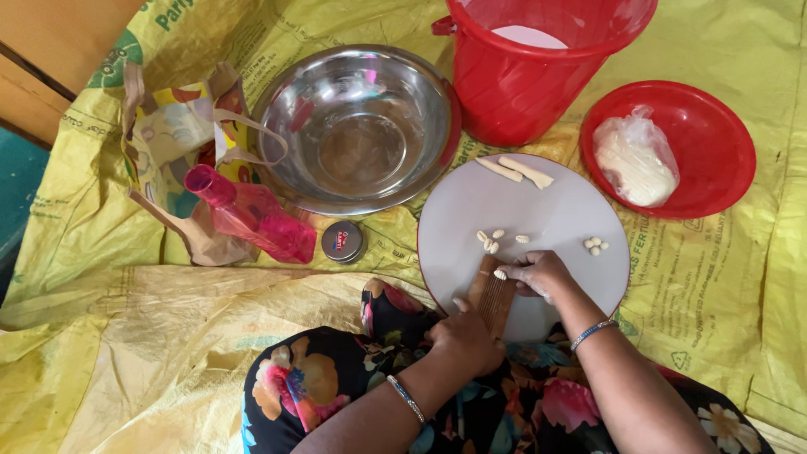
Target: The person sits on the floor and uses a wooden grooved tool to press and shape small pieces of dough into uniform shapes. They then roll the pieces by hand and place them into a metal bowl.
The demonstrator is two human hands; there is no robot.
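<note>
The steel bowl [361, 126] is empty; the red bowl [672, 147] holds one plastic bag of dough [635, 160]. On the round white board [521, 227] lie two dough sticks [514, 171] and eight small shaped pieces [496, 242]. Left hand [465, 340] grasps the ridged wooden paddle [494, 298]; right hand [542, 273] presses a dough bit [501, 274] onto it.

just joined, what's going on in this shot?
A seated person steadies a ridged wooden board with the left hand and presses a bit of dough on it with the right hand. Shaped pieces and two dough strips lie on the round white tray. More dough sits bagged in the red bowl.
</note>
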